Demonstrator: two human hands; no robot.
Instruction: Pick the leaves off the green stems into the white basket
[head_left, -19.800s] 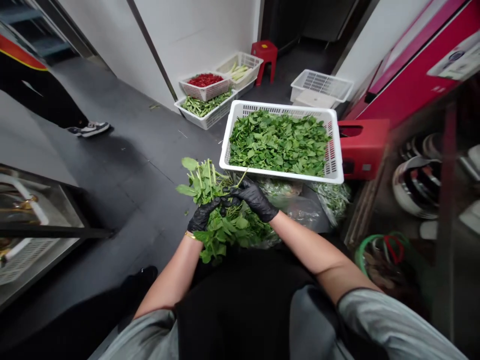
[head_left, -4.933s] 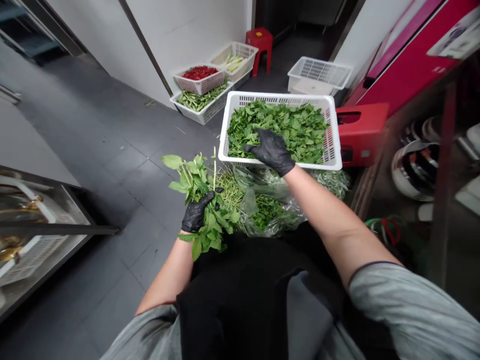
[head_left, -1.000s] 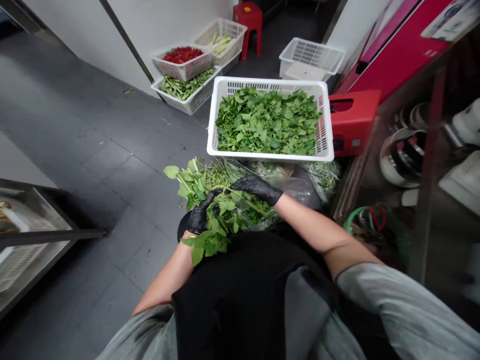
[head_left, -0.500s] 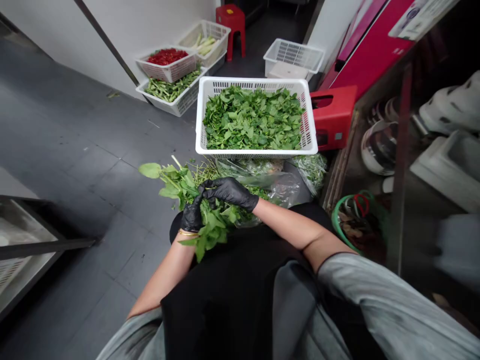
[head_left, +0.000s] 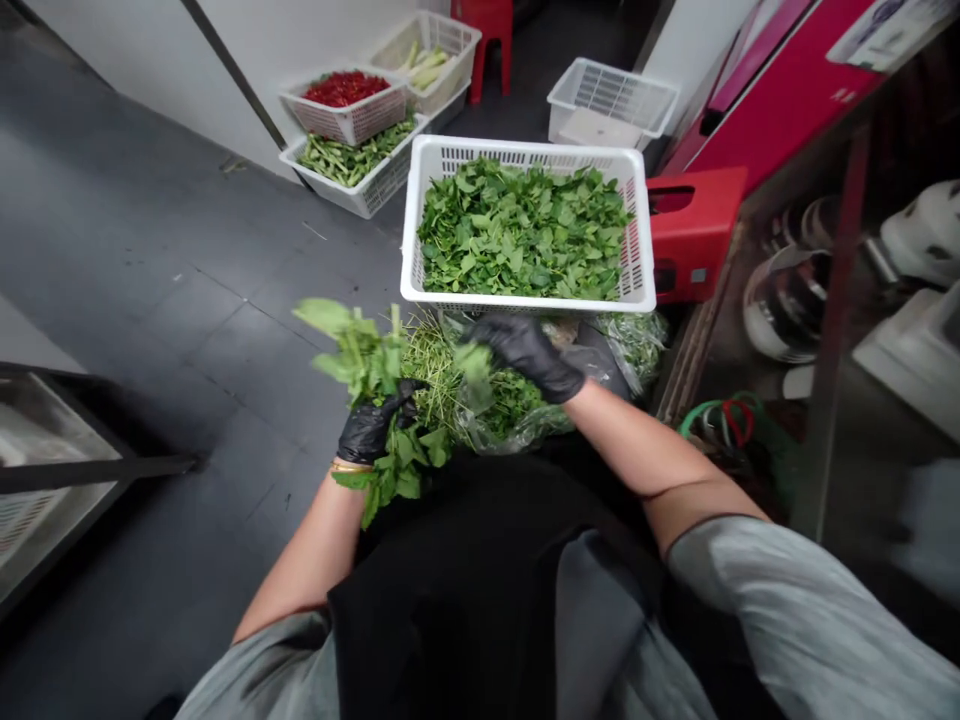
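My left hand (head_left: 373, 425), in a black glove, is closed round a bunch of leafy greens (head_left: 364, 360); leaves stick out above and below the fist. My right hand (head_left: 529, 352), gloved alike and smeared by motion, pinches a small leafy sprig (head_left: 474, 362) just in front of the white basket (head_left: 529, 302). That basket holds a heap of loose green leaves (head_left: 517, 235). Between my hands lies a pile of thin bare stems (head_left: 433, 375). Beside it, an opened clear plastic bag (head_left: 536, 432) with more greens sits close to my lap.
Baskets of red chillies (head_left: 346, 90), cut green vegetables (head_left: 352, 160) and pale stalks (head_left: 429, 68) stand by the wall. A red stool (head_left: 697, 235) is right of the leaf basket. Another white basket (head_left: 615, 95) stands behind. Metal shelving (head_left: 832, 350) runs along the right.
My right hand has moved away from the bunch, to the right towards the basket, with a sprig in its fingers. My left hand keeps the bunch, now slightly more upright.
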